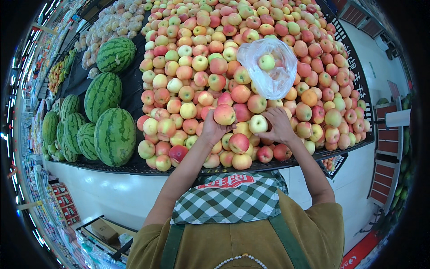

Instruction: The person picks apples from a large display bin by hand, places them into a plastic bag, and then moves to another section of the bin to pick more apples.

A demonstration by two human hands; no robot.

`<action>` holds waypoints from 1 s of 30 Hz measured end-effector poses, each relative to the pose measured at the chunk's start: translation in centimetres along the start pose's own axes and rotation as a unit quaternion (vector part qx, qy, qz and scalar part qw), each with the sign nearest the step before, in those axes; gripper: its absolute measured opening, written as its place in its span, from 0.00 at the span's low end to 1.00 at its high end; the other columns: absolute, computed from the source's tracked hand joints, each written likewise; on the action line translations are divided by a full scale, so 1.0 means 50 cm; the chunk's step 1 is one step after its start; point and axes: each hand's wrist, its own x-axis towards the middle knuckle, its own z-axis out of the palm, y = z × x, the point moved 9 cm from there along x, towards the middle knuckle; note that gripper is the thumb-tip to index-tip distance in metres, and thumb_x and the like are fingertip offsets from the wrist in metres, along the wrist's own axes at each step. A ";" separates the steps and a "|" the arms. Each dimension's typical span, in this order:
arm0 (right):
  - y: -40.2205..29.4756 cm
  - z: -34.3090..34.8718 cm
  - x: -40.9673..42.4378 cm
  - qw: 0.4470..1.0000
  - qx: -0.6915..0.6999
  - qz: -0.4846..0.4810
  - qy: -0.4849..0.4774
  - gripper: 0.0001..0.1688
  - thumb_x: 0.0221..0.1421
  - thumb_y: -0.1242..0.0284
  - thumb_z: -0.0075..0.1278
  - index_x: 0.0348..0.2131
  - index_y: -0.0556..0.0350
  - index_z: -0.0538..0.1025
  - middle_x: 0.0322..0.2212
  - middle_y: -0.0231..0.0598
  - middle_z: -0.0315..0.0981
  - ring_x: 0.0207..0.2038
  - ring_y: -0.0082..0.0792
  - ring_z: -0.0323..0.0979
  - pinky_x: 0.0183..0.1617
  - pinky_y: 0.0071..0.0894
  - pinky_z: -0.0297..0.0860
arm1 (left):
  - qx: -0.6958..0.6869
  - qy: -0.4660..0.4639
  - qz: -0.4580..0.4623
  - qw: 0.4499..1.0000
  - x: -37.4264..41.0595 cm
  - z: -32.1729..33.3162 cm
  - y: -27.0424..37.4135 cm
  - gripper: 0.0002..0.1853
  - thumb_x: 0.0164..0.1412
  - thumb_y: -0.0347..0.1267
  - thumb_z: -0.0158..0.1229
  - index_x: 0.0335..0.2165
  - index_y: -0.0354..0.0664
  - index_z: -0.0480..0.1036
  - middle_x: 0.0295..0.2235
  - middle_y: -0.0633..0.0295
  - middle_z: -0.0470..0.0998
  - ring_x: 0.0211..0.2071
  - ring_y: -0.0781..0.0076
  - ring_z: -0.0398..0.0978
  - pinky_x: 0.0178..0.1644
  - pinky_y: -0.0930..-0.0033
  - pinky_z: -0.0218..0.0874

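Observation:
A red and yellow apple (pixel 224 114) rests in my left hand (pixel 212 129), raised over the front part of a broad heap of apples (pixel 200 63). My right hand (pixel 279 127) has its fingers around a pale yellow-green apple (pixel 258 124), just right of the other one. Whether that apple is lifted clear of the heap, I cannot tell. Beyond my right hand, a clear plastic bag (pixel 284 79) lies open on the apples. One green apple (pixel 266 62) shows in its mouth, and other fruit is visible through the film.
Several watermelons (pixel 115 137) lie left of the apples, with plastic-wrapped fruit (pixel 114 22) behind them. A black slotted rim (pixel 366 104) bounds the display on the right. Behind me at the left stands a cart (pixel 111 232) with a cardboard box (pixel 104 230).

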 end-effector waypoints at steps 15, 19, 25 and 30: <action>0.068 0.049 -0.113 0.511 0.828 0.222 0.069 0.35 0.60 0.49 0.33 0.51 0.59 0.65 0.41 0.53 0.71 0.39 0.45 0.73 0.38 0.36 0.71 | 0.186 0.023 0.011 0.982 -0.012 0.022 -0.016 0.21 0.64 0.40 0.37 0.50 0.41 0.62 0.46 0.60 0.69 0.45 0.66 0.70 0.46 0.61 0.66; 0.099 0.004 -0.143 0.676 0.678 0.272 0.097 0.30 0.60 0.53 0.37 0.51 0.57 0.65 0.41 0.43 0.71 0.42 0.37 0.72 0.43 0.33 0.70 | 0.245 0.009 0.032 0.969 -0.011 0.029 -0.016 0.20 0.63 0.39 0.39 0.50 0.42 0.63 0.48 0.63 0.67 0.48 0.71 0.67 0.49 0.64 0.64; 0.040 -0.065 -0.113 0.983 0.120 0.136 0.033 0.18 0.44 0.69 0.55 0.38 0.55 0.73 0.38 0.45 0.69 0.42 0.45 0.68 0.46 0.39 0.65 | 0.454 -0.058 0.037 0.888 -0.016 0.051 -0.041 0.24 0.58 0.35 0.53 0.53 0.45 0.64 0.46 0.66 0.70 0.47 0.77 0.67 0.51 0.69 0.62; 0.004 -0.033 -0.067 0.997 0.020 0.068 0.044 0.15 0.42 0.71 0.56 0.33 0.55 0.72 0.32 0.43 0.67 0.39 0.46 0.66 0.44 0.42 0.65 | 0.609 -0.162 0.009 0.776 -0.043 0.120 -0.082 0.25 0.53 0.34 0.61 0.50 0.40 0.69 0.45 0.63 0.73 0.45 0.74 0.70 0.51 0.72 0.62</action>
